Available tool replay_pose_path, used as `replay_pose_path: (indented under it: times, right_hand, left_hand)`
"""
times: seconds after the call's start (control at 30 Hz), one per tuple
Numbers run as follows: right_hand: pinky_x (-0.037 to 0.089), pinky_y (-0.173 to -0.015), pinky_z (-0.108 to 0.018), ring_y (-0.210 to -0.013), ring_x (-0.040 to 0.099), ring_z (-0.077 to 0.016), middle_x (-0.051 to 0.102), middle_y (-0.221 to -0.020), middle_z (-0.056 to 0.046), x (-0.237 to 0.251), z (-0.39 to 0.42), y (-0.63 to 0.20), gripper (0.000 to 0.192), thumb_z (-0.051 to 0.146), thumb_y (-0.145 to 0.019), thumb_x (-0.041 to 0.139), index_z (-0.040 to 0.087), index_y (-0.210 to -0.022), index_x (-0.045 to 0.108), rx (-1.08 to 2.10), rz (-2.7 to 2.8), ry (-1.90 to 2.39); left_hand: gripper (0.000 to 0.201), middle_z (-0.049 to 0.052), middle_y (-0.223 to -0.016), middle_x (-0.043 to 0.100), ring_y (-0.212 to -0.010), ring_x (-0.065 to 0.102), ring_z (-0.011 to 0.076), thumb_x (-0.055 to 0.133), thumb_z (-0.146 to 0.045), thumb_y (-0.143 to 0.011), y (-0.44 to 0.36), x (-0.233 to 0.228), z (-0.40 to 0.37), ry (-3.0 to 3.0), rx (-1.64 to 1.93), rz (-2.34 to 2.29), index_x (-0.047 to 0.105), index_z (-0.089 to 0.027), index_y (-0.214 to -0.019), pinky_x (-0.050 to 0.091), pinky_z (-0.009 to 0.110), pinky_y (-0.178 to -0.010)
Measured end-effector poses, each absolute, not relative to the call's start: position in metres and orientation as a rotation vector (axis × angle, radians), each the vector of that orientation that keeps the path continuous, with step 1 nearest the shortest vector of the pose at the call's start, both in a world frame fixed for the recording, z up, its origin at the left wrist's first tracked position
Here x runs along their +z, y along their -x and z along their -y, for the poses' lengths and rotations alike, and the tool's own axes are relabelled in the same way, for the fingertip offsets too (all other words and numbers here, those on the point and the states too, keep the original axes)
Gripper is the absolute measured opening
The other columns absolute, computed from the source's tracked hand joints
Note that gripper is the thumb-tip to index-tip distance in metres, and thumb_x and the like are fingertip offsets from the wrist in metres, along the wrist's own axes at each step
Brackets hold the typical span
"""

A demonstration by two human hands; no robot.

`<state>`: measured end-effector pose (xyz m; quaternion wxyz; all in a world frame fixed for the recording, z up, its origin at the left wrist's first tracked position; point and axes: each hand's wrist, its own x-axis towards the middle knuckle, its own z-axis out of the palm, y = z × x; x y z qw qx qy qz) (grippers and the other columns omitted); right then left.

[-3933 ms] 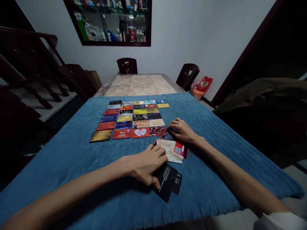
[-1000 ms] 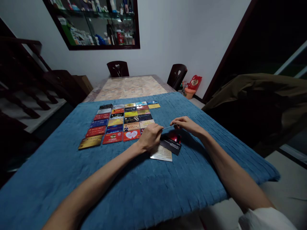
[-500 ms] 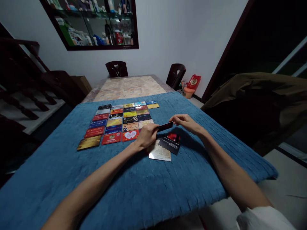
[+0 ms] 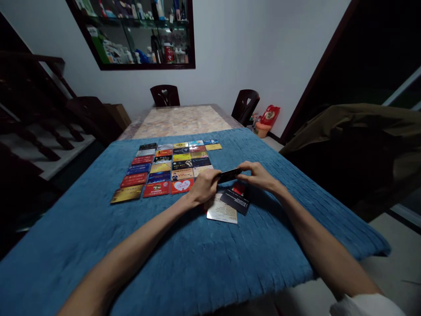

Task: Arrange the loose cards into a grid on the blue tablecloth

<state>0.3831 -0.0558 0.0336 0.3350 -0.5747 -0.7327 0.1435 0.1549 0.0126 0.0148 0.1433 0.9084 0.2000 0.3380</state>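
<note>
Between my two hands a dark card (image 4: 229, 175) is held up, tilted, above the blue cloth. My left hand (image 4: 206, 186) pinches its left end. The fingers of my right hand (image 4: 256, 175) close on its right end. Just below lie a few loose cards: a cream card (image 4: 222, 210) with printed lines, a black card (image 4: 235, 201) overlapping it, and a red card (image 4: 239, 188) partly covered behind. To the left, several cards stand in rows, among them a gold card (image 4: 126, 193), a red card with a white heart (image 4: 182, 185) and a black VIP card (image 4: 182, 164).
The blue cloth (image 4: 184, 263) covers the near part of the table; a patterned tabletop (image 4: 184, 120) shows beyond it. Dark chairs (image 4: 165, 95) stand at the far end. A brown cloth (image 4: 355, 118) drapes over something dark at the right.
My right hand has closed further over the dark card, with its fingers now on the right end. The whole view has shifted slightly, and the laid-out cards have not moved.
</note>
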Motion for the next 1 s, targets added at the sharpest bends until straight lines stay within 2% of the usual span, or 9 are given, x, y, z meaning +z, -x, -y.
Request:
replay_pose_path:
  times: [0.2, 0.4, 0.53, 0.77, 0.9, 1.0]
  right_hand:
    - [0.049, -0.078, -0.037, -0.081, 0.064, -0.0232, 0.071, -0.084, -0.006, 0.029, 0.054, -0.383, 0.013, 0.03, -0.08, 0.065, 0.02, -0.085, 0.073, 0.28, 1.831, 1.471]
    - [0.05, -0.08, -0.04, -0.083, 0.064, -0.0248, 0.07, -0.085, -0.006, 0.027, 0.055, -0.376, 0.017, 0.035, -0.08, 0.066, 0.021, -0.09, 0.071, 0.241, 1.743, 1.425]
    - [0.05, -0.084, -0.042, -0.086, 0.065, -0.0252, 0.071, -0.09, -0.006, 0.026, 0.057, -0.371, 0.021, 0.038, -0.081, 0.065, 0.022, -0.094, 0.069, 0.235, 1.723, 1.407]
    - [0.053, -0.084, -0.041, -0.088, 0.068, -0.0257, 0.071, -0.096, -0.007, 0.023, 0.058, -0.362, 0.024, 0.039, -0.083, 0.064, 0.022, -0.101, 0.065, 0.212, 1.703, 1.367]
    - [0.054, -0.079, -0.039, -0.087, 0.068, -0.0253, 0.07, -0.098, -0.007, 0.018, 0.058, -0.358, 0.033, 0.038, -0.086, 0.062, 0.023, -0.116, 0.06, 0.093, 1.726, 1.335]
    - [0.053, -0.082, -0.043, -0.089, 0.065, -0.0265, 0.067, -0.1, -0.009, 0.013, 0.057, -0.355, 0.043, 0.036, -0.088, 0.061, 0.022, -0.129, 0.053, -0.094, 1.791, 1.306]
  left_hand:
    - [0.043, 0.014, -0.115, 0.067, -0.106, 0.064, 0.024, 0.05, -0.005, -0.083, -0.153, 0.015, -0.014, -2.653, 1.024, -0.578, 0.054, -0.013, -0.126, 0.052, 0.039, -0.093]
    - [0.055, 0.016, -0.114, 0.061, -0.104, 0.059, 0.0264, 0.048, -0.006, -0.081, -0.151, 0.018, -0.01, -2.812, 0.979, -0.721, 0.04, -0.011, -0.135, 0.051, 0.042, -0.09]
    - [0.054, 0.015, -0.117, 0.059, -0.105, 0.057, 0.0275, 0.047, -0.006, -0.081, -0.151, 0.02, -0.01, -2.962, 0.955, -0.777, 0.04, -0.013, -0.135, 0.048, 0.041, -0.087]
    - [0.038, 0.019, -0.126, 0.056, -0.112, 0.055, 0.0293, 0.047, -0.017, -0.093, -0.148, 0.023, -0.013, -3.167, 1.029, -0.824, 0.048, -0.011, -0.131, 0.045, 0.04, -0.089]
    - [0.037, 0.019, -0.126, 0.057, -0.109, 0.055, 0.0285, 0.041, -0.017, -0.096, -0.145, 0.028, -0.013, -3.277, 0.965, -0.843, 0.049, -0.011, -0.132, 0.043, 0.04, -0.09]
    - [0.038, 0.019, -0.128, 0.057, -0.111, 0.054, 0.0289, 0.038, -0.018, -0.098, -0.142, 0.034, -0.015, -3.316, 0.925, -0.857, 0.049, -0.009, -0.133, 0.043, 0.041, -0.09]
